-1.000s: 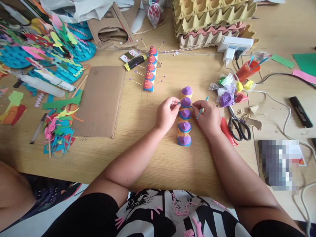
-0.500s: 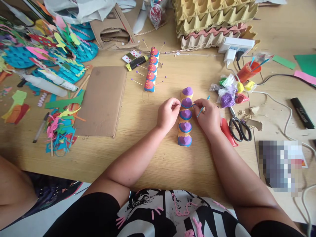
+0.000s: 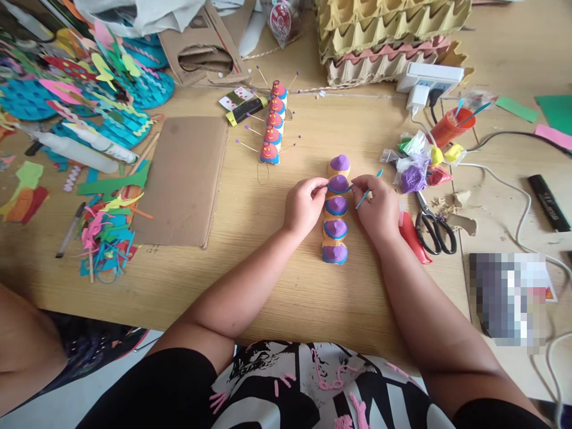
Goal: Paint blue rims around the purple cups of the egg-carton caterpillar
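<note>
1. Left hand (image 3: 305,205): fingers curled, thumb and forefinger pinched together on one end of a thin blue strand (image 3: 349,189), at the left side of the egg-carton strip (image 3: 336,205).
2. Right hand (image 3: 376,207): fingers bent and nearly closed. Fingertips are at the strand's other end; I cannot tell how firmly they grip it. A slim blue tool (image 3: 362,199) is also tucked in this hand, slanting out past the fingers at both ends.
3. The strip lies on the surface (image 3: 268,292) between my hands, running away from me. Five bumps, each capped in purple; the three nearest me carry blue edges. The strand lies along the near edge of the second bump from the far end.
4. Beyond my left hand, slightly to its left: a red-and-blue strip (image 3: 274,120) with drawn faces and purple-tipped sticks.
5. Left of my left hand: a flat cardboard piece (image 3: 181,179), then a heap of coloured scraps (image 3: 111,229).
6. Just right of my right hand: a red object (image 3: 412,237), partly behind the wrist, with black-handled scissors (image 3: 432,229) beside it.
7. Beyond and right of my right hand: bagged clay (image 3: 413,179) and an orange cup (image 3: 450,129).
</note>
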`<state>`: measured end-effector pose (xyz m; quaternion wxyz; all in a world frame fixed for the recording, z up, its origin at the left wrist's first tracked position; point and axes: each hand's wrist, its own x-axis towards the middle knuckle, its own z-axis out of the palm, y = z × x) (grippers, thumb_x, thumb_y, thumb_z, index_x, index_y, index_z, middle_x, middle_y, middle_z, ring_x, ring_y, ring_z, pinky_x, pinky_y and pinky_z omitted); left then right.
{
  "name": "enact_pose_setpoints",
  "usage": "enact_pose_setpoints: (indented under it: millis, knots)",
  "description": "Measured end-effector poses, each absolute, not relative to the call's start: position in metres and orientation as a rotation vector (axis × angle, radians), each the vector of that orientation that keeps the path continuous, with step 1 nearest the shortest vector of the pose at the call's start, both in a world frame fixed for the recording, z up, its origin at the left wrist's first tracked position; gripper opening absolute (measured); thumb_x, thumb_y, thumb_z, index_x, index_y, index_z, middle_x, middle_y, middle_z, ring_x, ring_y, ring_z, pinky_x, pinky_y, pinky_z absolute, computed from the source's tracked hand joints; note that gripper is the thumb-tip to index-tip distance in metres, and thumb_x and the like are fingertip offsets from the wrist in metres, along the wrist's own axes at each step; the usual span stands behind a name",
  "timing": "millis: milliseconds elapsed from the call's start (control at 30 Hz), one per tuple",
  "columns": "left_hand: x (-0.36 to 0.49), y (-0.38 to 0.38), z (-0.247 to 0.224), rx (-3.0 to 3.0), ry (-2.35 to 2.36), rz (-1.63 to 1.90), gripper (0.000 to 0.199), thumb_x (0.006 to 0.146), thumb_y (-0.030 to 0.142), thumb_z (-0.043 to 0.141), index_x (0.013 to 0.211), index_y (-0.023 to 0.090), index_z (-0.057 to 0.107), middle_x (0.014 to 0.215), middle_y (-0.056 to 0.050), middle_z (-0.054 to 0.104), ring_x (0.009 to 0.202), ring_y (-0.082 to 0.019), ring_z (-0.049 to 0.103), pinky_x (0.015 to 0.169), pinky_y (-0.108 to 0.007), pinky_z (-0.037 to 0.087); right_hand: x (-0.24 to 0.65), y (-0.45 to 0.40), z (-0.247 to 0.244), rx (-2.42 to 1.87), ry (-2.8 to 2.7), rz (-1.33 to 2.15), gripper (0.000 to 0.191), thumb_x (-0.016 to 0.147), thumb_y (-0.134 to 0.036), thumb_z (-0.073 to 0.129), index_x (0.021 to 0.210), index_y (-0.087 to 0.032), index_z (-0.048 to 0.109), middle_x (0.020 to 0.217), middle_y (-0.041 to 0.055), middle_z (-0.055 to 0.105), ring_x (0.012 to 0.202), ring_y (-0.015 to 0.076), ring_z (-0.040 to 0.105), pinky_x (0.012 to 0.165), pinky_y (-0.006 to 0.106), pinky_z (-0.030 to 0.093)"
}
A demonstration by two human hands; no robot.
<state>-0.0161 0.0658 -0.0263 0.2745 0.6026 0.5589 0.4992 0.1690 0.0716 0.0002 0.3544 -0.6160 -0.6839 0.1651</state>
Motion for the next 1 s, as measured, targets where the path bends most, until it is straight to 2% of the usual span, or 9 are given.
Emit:
enact_pose_setpoints:
  millis: [400,600,767,1000]
  knots:
    - [-0.0157,0.066,-0.0276,1.601,1.473,1.356,0.022,0.094,0.006,0.068,0.106,0.019,0.081,0.106,-0.007,0.086,0.094,-0.019,0.081,0.089,-0.032,0.063,0.1677,0.072,-0.0001,-1.593,-1.731,0.43,0.01,0.089,-0.026,0.068,0.095,-0.025,0.077,0.098,0.0059,0.085,0.09,0.0266,0.077,0.083,0.041,0.057]
    - [-0.0158,0.0659,-0.0308,1.602,1.467,1.435,0.017,0.091,0.005,0.069,0.099,0.02,0.072,0.097,-0.004,0.08,0.087,-0.016,0.075,0.081,-0.028,0.061,0.1682,0.072,-0.0005,-1.6,-1.702,0.446,0.009,0.087,-0.025,0.071,0.094,-0.025,0.077,0.096,0.0051,0.085,0.089,0.027,0.077,0.082,0.041,0.057]
    - [-0.0165,0.0645,-0.0314,1.643,1.515,1.448,0.025,0.084,-0.002,0.062,0.093,0.021,0.063,0.09,-0.002,0.071,0.085,-0.015,0.07,0.079,-0.027,0.057,0.1678,0.0723,-0.001,-1.593,-1.703,0.441,0.01,0.089,-0.025,0.068,0.095,-0.026,0.076,0.096,0.005,0.085,0.091,0.0278,0.078,0.083,0.042,0.057]
    - [-0.0153,0.0612,-0.0264,1.617,1.441,1.486,0.024,0.086,-0.001,0.061,0.092,0.023,0.06,0.087,0.001,0.07,0.082,-0.014,0.069,0.077,-0.025,0.057,0.1673,0.0724,-0.0002,-1.622,-1.714,0.445,0.01,0.092,-0.024,0.065,0.096,-0.026,0.074,0.099,0.0056,0.085,0.093,0.028,0.079,0.084,0.042,0.057]
